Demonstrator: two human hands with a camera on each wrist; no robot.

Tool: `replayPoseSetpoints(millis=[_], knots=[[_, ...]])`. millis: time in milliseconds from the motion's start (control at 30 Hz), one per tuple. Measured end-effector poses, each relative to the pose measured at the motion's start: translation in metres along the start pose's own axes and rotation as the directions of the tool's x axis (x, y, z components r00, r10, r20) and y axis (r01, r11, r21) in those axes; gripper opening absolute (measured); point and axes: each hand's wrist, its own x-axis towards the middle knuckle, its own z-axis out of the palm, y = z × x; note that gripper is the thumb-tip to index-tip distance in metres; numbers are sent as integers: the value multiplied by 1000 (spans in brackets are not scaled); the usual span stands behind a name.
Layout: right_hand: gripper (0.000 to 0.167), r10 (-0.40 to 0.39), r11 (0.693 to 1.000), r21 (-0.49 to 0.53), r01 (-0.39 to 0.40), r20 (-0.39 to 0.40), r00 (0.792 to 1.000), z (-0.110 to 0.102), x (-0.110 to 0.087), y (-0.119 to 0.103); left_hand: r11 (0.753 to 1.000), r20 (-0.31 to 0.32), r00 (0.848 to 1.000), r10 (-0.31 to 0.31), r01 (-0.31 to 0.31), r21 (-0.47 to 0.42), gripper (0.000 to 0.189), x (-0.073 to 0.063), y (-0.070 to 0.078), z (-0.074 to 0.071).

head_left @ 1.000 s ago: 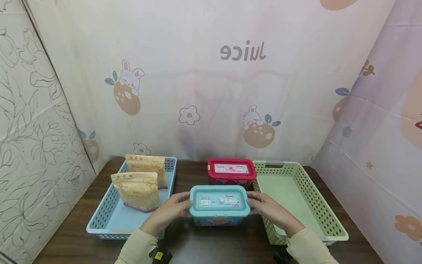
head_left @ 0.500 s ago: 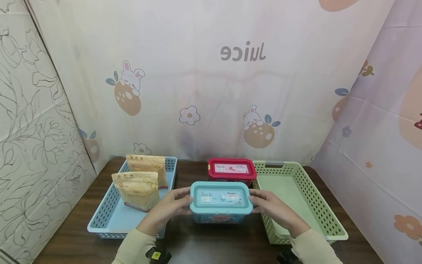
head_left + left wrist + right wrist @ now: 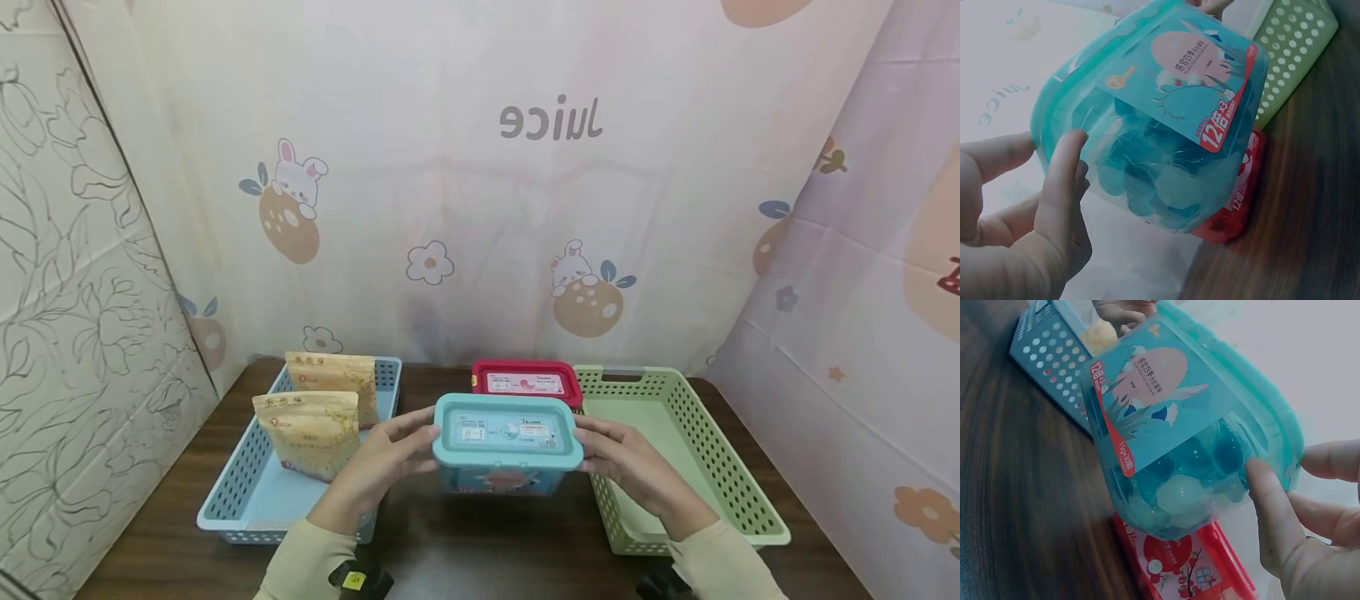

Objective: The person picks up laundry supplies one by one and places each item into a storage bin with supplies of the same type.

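Note:
A teal lidded box of laundry pods [image 3: 507,433] is held up off the table between both hands. My left hand [image 3: 392,458] grips its left end, thumb toward me and fingers behind. At the opposite end my right hand [image 3: 628,460] grips it the same way. Through the clear wall in the left wrist view, the round blue pods [image 3: 1147,169] show beneath a printed label. Behind and below it stands a similar red box [image 3: 527,380], partly hidden by the teal one. The right wrist view shows the red box's printed side [image 3: 1175,562] on the table.
On the left, a blue perforated basket [image 3: 255,508] holds a front yellow pouch [image 3: 311,435] and a rear one [image 3: 337,377]. A green perforated basket [image 3: 738,467] stands on the right. Patterned curtain [image 3: 450,192] hangs behind the dark wooden table [image 3: 450,558].
Both hands have raised the teal box from the table toward the camera, with a slight shift to the right. It now covers more of the red box. The baskets and pouches stay put.

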Motion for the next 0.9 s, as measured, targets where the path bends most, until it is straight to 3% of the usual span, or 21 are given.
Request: replayPoseSetpoints(millis=[600,900], knots=[[60,-36,996,74,41,-63,997,-4,-1,-17,998,-54,997,61,-63,-27,54,2,11,7],[62,-44,997,60,47,-60,997,-11,-3,-17,994,-6,997,79,-79,-69,53,6,11,13]])
